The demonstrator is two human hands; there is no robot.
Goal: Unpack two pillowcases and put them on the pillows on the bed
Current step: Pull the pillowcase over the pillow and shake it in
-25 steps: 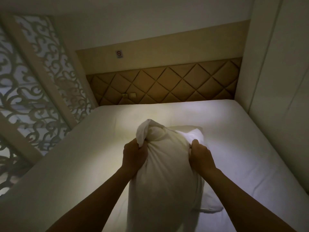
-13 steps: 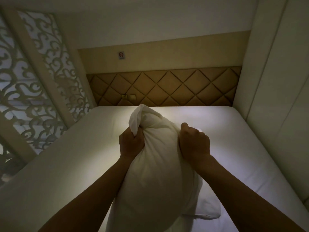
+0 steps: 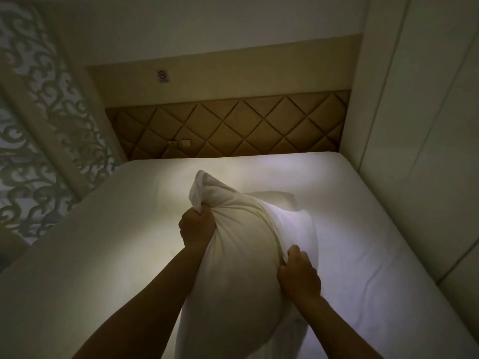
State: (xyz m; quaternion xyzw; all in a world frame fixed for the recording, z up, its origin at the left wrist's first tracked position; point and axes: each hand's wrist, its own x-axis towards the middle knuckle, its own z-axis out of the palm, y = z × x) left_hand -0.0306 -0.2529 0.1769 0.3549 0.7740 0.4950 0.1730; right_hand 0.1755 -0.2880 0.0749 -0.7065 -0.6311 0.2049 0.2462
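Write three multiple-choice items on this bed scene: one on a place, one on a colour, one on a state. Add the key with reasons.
1. Where is the small sign?
A) on the wall above the headboard
B) on the floor
C) on a door

2. What colour is the headboard's padding?
A) blue
B) tan
C) black

3. What is the left hand doing?
A) lying flat and open
B) gripping a bunched corner of the pillowcase
C) holding a cup

Key: 1 A, the sign sits on the beige band over the padding; 2 B, the diamond panels are tan; 3 B, the fingers curl round the fabric.
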